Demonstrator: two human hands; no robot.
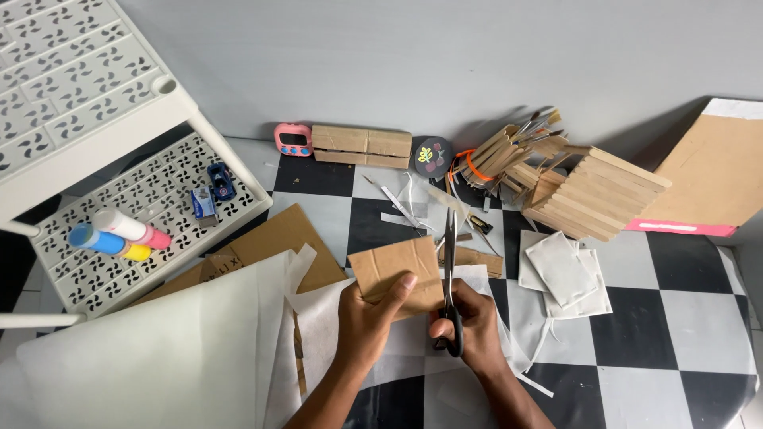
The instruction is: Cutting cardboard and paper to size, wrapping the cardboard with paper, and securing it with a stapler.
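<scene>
The cardboard square (395,272) serves as the landmark. It lies just above the two hands, over a checkered floor (675,349), held flat toward the camera.

Nearest the camera, both forearms enter from the bottom edge and converge below the square. The left hand (367,318) grips the square's lower edge: the thumb presses on the face, and the remaining fingers curl behind it, pinching the board. This hold appears intended to keep the board rigid and steady at the cut line. The right hand (469,322) sits just right of the square's lower corner, fingers closed through the black handles of the scissors (450,278). The blades point away from the person and run along the square's right edge, apparently aligned to trim that side.

Under and left of the square lie white paper sheets (175,349), with larger cardboard pieces (278,238) beneath them. Right of the square rests a stack of white fabric pads (566,274).

Far left of the square stands a white perforated rack (119,230) carrying glue tubes (119,234). Beyond the square, against the wall, are a pink timer (293,138), a wooden block (362,146), a round black disc (433,156), a craft-stick structure (588,191) and a bundle of brushes (517,139). Far right, a cardboard sheet (711,175) leans up.
</scene>
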